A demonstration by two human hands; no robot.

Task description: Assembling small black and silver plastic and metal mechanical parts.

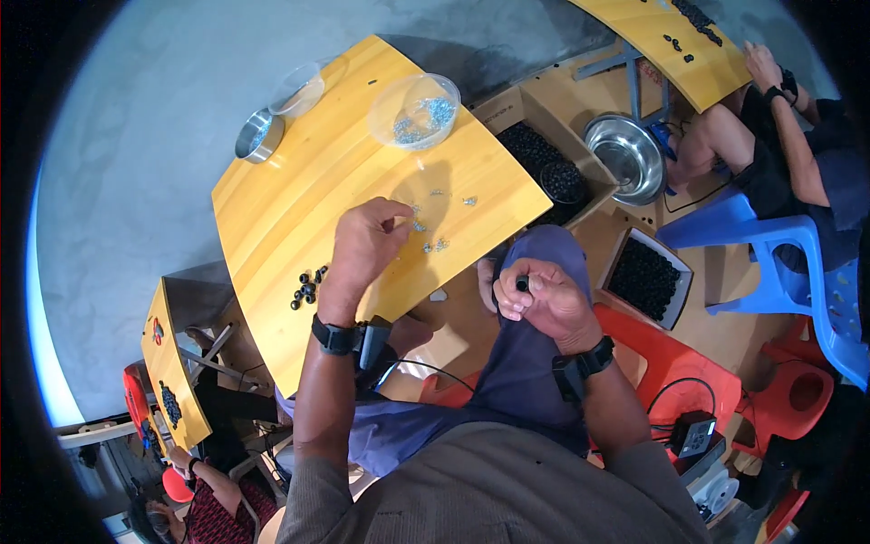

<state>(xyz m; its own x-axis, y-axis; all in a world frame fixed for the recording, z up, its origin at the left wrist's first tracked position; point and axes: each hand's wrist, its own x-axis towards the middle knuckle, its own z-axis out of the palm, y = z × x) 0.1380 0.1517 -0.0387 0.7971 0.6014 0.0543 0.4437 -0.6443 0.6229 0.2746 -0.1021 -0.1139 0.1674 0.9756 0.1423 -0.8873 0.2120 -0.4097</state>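
Observation:
My left hand (367, 245) is over the yellow wooden table (299, 208), its fingers curled in and the thumb and fingertips close together. Whatever it may pinch is too small to make out. Beside its fingertips lie small loose silvery metal pieces (441, 245). Over my right thigh, my right hand (548, 304) grips a small black round part (523, 283) with an open end. Left of my left wrist, several black round parts (306, 292) rest on the table.
A clear plastic bowl (385, 122) of silvery pieces, a metal cup (260, 136) and another clear tub (297, 91) stand on the table. Right are a cardboard box (517, 145) of black parts, a steel basin (625, 156) and a white-edged box (645, 276). Other people sit at nearby tables.

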